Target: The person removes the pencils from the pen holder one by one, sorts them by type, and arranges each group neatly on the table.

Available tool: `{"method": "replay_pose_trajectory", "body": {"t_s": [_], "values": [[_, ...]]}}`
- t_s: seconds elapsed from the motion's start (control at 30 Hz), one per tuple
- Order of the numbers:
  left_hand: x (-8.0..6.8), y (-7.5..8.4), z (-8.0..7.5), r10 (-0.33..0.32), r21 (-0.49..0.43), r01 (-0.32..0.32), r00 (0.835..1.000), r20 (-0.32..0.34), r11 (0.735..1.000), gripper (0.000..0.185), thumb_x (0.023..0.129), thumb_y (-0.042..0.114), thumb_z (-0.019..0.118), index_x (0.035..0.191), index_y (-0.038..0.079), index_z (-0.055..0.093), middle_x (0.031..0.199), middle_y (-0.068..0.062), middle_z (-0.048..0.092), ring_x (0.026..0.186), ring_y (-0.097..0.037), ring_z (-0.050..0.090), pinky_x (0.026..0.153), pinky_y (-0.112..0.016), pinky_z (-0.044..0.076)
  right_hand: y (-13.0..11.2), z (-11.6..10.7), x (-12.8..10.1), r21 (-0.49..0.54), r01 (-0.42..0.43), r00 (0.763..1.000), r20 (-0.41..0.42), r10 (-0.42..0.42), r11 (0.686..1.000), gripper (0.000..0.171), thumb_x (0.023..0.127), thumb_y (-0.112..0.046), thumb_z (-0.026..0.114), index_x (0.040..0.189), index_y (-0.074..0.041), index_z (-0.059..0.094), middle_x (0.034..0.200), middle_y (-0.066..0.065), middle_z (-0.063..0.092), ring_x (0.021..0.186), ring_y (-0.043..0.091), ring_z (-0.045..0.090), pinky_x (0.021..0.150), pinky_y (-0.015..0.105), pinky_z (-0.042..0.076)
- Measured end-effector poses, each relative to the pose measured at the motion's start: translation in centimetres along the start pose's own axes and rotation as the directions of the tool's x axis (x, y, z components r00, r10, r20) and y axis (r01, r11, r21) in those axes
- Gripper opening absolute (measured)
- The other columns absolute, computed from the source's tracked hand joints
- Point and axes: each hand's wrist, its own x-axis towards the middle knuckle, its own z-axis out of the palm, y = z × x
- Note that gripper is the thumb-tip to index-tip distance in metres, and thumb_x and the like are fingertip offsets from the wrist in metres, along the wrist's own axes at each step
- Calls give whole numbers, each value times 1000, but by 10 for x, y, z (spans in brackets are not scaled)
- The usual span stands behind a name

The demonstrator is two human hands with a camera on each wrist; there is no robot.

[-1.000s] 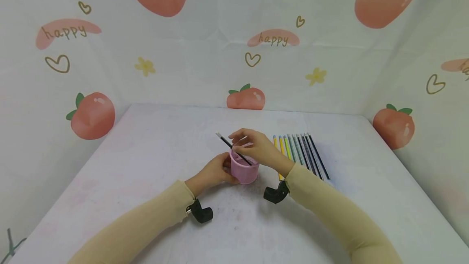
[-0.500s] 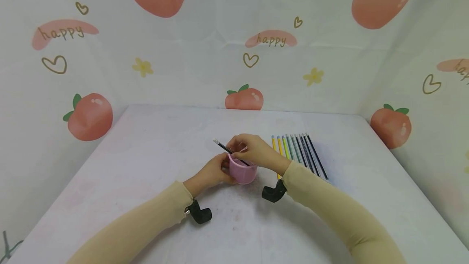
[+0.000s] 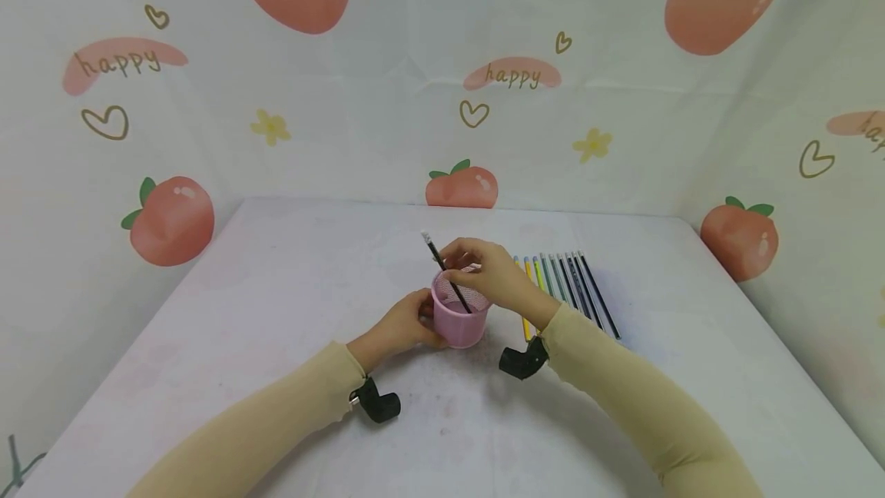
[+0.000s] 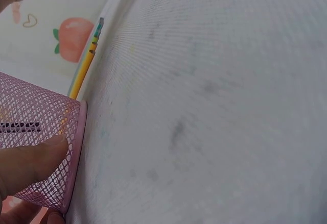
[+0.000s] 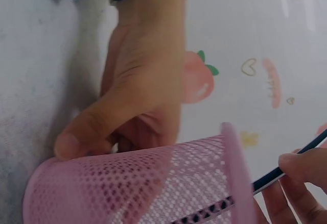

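A pink mesh cup (image 3: 459, 321) stands upright near the middle of the white table (image 3: 276, 313). My left hand (image 3: 401, 325) grips its left side; the fingers (image 5: 127, 106) curl round the mesh (image 5: 127, 188) and a fingertip (image 4: 30, 160) presses the wall (image 4: 30, 117). My right hand (image 3: 484, 271) pinches a black pencil (image 3: 445, 271) above the rim. The pencil leans up to the left, its lower end inside the cup (image 5: 204, 214).
Several pencils (image 3: 563, 287), yellow, green and dark, lie side by side on the table just right of the cup. A peach-printed cloth wall (image 3: 442, 75) surrounds the table on three sides. Black wrist mounts (image 3: 379, 403) sit under both sleeves.
The right hand has tipped the black pencil more upright and lowered its end deeper into the cup. The left hand and the cup have stayed in place.
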Motion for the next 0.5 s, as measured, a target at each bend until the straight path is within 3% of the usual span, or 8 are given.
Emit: {"method": "replay_pose_trajectory", "body": {"t_s": [0.33,0.4,0.5], "values": [[2,0,0,-25,23,25,1000,-2,999,65,63,-2,83,121,-6,54,113,-18,64,102,-25,62,87,-33,52,1,-24,0,178,9,986,-163,20,984,24,88,-10,69,112,-8,65,106,7,67,97,18,66,85,34,55],[2,0,0,-22,18,22,1000,1,1000,66,62,-3,82,121,-7,53,113,-19,64,102,-25,62,87,-35,52,3,-29,-1,251,16,980,-198,35,968,24,89,-8,68,112,-5,63,105,6,65,96,16,66,85,34,56],[1,0,0,-18,14,18,1000,3,1000,65,62,-4,82,121,-7,53,113,-19,64,102,-26,61,89,-37,52,4,-37,-3,389,52,967,-248,50,920,22,89,-3,66,111,-4,61,102,5,60,94,14,64,84,33,57]]}}
